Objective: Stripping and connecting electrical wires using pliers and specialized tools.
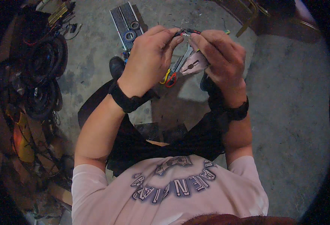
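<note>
Both hands are raised close together in front of me, their fingertips pinching thin black and red wires point(187, 31) with a pale, bare-looking stretch between them. My left hand point(150, 56) grips the wires from the left. From the right, my right hand point(225, 52) pinches them with thumb and fingers. Below the hands lies a pair of scissors point(177, 67) with one yellow and one orange handle loop. Beside the scissors, partly behind my right hand, is a pale flat piece point(197, 63) bearing a dark pliers-shaped mark. Fingers hide parts of the wires.
Beyond my left hand, a ribbed silver unit point(120, 17) rests on the concrete floor point(292, 93) with two dark rings point(129, 36) on it. Round black speaker-like parts point(43, 60) and tangled cables crowd the left side. Metal furniture legs point(247, 22) stand at the far right.
</note>
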{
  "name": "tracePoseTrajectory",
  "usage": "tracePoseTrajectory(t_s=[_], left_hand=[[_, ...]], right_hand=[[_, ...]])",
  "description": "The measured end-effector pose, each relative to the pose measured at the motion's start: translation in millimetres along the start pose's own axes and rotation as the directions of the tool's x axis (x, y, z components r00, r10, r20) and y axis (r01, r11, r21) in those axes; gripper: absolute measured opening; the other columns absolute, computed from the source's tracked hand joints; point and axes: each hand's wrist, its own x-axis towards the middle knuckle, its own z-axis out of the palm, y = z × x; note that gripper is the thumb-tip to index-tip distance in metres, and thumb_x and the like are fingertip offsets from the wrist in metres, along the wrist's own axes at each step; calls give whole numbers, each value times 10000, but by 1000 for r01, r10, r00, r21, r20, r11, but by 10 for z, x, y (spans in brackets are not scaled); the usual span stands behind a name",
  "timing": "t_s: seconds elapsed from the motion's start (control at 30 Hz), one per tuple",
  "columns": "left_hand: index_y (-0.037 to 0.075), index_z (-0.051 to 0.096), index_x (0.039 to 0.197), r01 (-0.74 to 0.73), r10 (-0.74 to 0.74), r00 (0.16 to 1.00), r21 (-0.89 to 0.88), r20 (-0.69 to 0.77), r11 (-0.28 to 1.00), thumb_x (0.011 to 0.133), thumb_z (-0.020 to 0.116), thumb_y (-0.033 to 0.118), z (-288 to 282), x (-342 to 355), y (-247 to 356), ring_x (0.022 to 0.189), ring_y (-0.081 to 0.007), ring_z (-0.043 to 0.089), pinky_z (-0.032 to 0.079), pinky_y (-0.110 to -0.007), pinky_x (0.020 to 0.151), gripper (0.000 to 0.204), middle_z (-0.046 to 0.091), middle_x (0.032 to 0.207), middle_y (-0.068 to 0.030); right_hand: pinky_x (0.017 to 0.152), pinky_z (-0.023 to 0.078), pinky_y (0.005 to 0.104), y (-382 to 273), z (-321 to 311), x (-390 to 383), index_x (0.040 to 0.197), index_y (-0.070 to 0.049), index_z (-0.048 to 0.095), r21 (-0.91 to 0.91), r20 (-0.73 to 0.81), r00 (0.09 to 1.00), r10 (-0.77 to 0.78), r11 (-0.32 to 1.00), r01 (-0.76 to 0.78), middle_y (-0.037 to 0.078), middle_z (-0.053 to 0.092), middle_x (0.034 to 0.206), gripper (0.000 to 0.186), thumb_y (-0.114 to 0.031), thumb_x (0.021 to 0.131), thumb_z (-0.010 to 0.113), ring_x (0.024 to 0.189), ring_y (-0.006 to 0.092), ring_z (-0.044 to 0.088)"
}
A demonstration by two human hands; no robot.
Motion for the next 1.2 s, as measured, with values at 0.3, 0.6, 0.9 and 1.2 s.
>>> tracePoseTrajectory(t_s=[0.3,0.6,0.9,1.2], left_hand=[[-12,677,1011,-31,31,998,-2,59,1000,888,648,86,-12,-21,-86,764,-376,621,500,-420,664,160,628,848,-180],[-2,667,1037,-42,38,998,87,54,995,882,640,58,-14,-29,-63,762,-368,622,501,-413,657,169,614,853,-163],[7,670,1046,-58,47,997,178,62,982,878,633,39,-33,-55,-131,776,-355,633,511,-401,663,175,617,869,-155],[-1,687,987,-6,4,1000,93,13,996,889,657,106,-69,19,-135,739,-369,616,490,-419,638,148,613,808,-163]], right_hand=[[676,560,355,14,-4,60,922,-53,650,17,95,995,-21,1000,19,76,642,950,213,-87,712,658,800,267,670],[610,517,332,-179,144,35,935,-43,631,171,149,785,601,767,-619,90,656,849,184,-131,803,725,703,259,655],[454,343,196,-288,211,55,954,-39,639,548,784,104,612,-602,-581,78,664,733,181,-214,910,655,641,117,624],[676,554,326,-101,171,-68,1083,-77,652,381,130,724,677,640,-667,92,671,922,305,-57,780,684,732,191,660]])
